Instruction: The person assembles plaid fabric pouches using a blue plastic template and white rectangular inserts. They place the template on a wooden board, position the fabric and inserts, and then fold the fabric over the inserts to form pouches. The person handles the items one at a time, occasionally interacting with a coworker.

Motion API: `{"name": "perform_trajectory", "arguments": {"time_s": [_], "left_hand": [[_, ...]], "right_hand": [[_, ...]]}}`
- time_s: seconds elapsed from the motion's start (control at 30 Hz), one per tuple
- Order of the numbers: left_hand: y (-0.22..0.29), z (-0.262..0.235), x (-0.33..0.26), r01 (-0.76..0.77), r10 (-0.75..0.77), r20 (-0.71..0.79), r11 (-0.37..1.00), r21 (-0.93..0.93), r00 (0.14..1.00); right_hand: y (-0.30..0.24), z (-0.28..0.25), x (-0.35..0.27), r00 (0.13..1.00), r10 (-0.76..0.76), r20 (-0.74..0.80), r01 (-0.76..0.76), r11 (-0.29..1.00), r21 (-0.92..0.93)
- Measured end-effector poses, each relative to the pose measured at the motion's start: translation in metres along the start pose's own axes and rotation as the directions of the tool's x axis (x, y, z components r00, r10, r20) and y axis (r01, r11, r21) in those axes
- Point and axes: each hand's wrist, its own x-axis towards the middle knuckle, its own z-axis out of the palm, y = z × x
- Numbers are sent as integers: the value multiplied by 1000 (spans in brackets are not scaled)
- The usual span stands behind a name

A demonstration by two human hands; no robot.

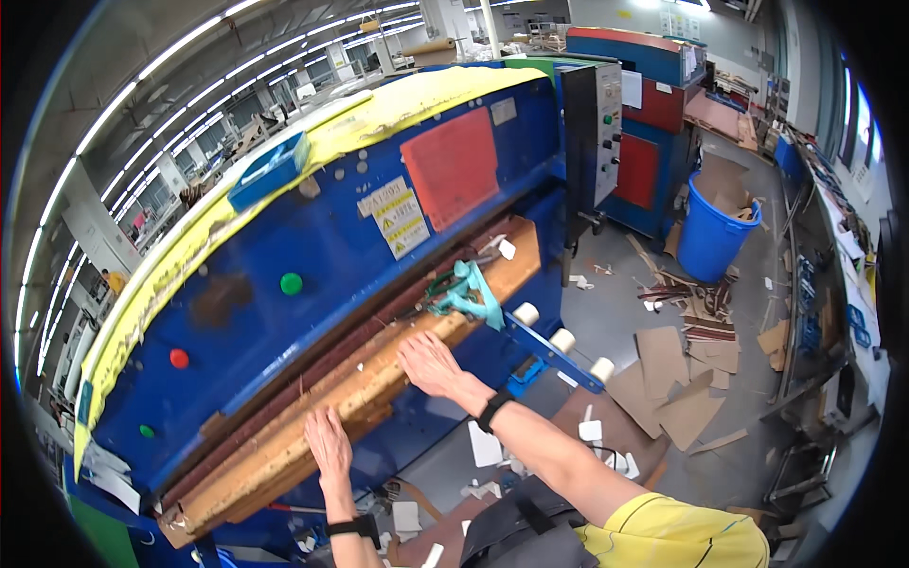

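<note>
Both hands lie flat on a long stack of brown cardboard sheets that rests on the feed table of a big blue press machine. The left hand is spread wide, palm down, fingers pointing toward the machine, and it presses on the near edge of the stack. The right hand is also open and flat on the top sheet, further along the stack; it holds nothing. Each wrist carries a black band.

The far edge of the cardboard goes under the dark slot of the machine, so how deep it reaches is hidden. The lower left end of the stack looks torn and frayed, and it is hard to say how many sheets are there.

A teal cloth or glove lies on the stack beyond the right hand, together with some green-handled tool (its shape is not clear, the cloth covers part of it). On the machine front there are a green button and a red button.

To the right, a blue bin stands on the floor with cardboard pieces inside, and cardboard scraps lie scattered near it. The person's body is cut off at the lower edge; only a yellow sleeve shows.
</note>
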Motion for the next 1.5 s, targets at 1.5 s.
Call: {"name": "perform_trajectory", "arguments": {"time_s": [1.5], "left_hand": [[289, 158, 73, 42, 190, 557, 926, -376, 808]], "right_hand": [[271, -178, 27, 707, -193, 681, -10, 959, 282]]}}
